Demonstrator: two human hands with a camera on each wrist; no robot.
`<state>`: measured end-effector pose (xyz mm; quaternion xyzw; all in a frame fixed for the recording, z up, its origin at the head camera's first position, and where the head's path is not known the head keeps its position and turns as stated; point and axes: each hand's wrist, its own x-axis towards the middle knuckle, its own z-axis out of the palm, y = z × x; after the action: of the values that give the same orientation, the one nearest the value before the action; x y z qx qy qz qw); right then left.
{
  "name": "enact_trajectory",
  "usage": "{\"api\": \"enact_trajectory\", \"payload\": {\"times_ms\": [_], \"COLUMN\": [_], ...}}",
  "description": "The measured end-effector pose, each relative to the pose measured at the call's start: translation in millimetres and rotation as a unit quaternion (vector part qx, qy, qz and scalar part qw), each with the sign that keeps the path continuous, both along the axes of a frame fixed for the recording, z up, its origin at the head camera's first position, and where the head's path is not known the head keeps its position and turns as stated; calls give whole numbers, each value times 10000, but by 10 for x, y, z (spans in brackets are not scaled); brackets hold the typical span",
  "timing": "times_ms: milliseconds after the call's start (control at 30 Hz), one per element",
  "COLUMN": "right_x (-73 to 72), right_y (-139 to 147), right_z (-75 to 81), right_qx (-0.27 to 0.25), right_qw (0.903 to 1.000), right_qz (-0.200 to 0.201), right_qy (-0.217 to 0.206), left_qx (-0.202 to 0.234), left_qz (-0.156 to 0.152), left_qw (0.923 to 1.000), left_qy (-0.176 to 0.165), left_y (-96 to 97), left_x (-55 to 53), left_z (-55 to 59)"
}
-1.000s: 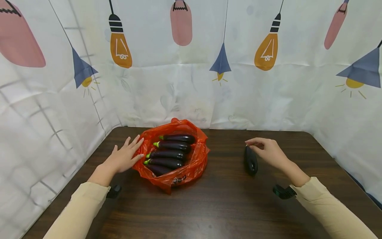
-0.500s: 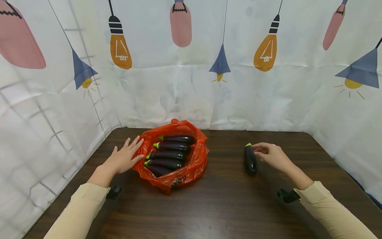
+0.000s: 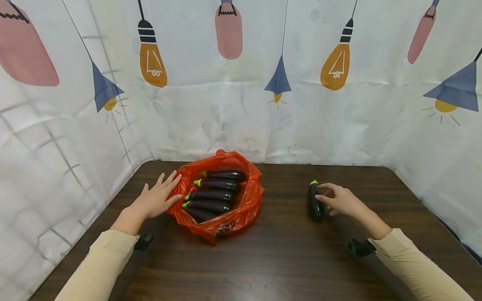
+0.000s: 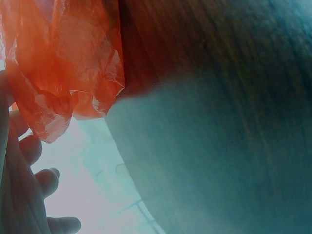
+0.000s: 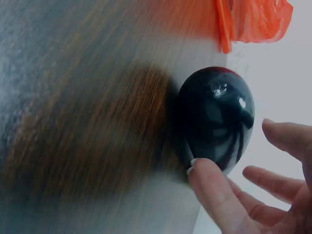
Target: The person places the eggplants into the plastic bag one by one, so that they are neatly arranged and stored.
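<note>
On the left of the head view, my left hand [image 3: 153, 201] lies spread against the edge of a red plastic bag [image 3: 251, 200]. Several eggplants [image 3: 212, 195] with green stem ends lie inside the bag, stacked in a row. To the right, a single dark eggplant [image 3: 316, 202] lies on the table, its green tip pointing away. My right hand [image 3: 342, 202] is at its right side, with thumb and fingers loosely bent around it. In the right wrist view, one fingertip [image 5: 207, 175] meets the eggplant's lower side while other fingers stand apart from it.
The brown wooden table [image 3: 278, 255] extends between and in front of the hands. A white cloth [image 3: 244, 117] printed with lamps and bulbs hangs behind the table and along both sides.
My right hand has let go of the loose eggplant's stem end, drawn back, then come down to its side. My left hand, the bag and its eggplants stay still.
</note>
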<state>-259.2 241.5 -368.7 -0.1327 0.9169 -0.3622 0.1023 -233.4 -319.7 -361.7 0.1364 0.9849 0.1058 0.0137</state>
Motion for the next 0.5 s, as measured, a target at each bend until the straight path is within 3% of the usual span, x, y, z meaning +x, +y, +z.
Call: {"api": "enact_trajectory", "payload": {"times_ms": [233, 500], "right_x": [-4, -21], "right_y": [-41, -30], "right_z": [1, 21], "right_qx": [295, 180], "right_qw": [9993, 9984], "right_qz": [38, 46], "right_qy": [-218, -526], "left_qx": [-37, -45], "left_qz": [-16, 1], "left_qw": [10000, 10000], "left_qy": [-5, -5], "left_y": [-10, -20], "left_x": [8, -3], "left_z": [13, 13]}}
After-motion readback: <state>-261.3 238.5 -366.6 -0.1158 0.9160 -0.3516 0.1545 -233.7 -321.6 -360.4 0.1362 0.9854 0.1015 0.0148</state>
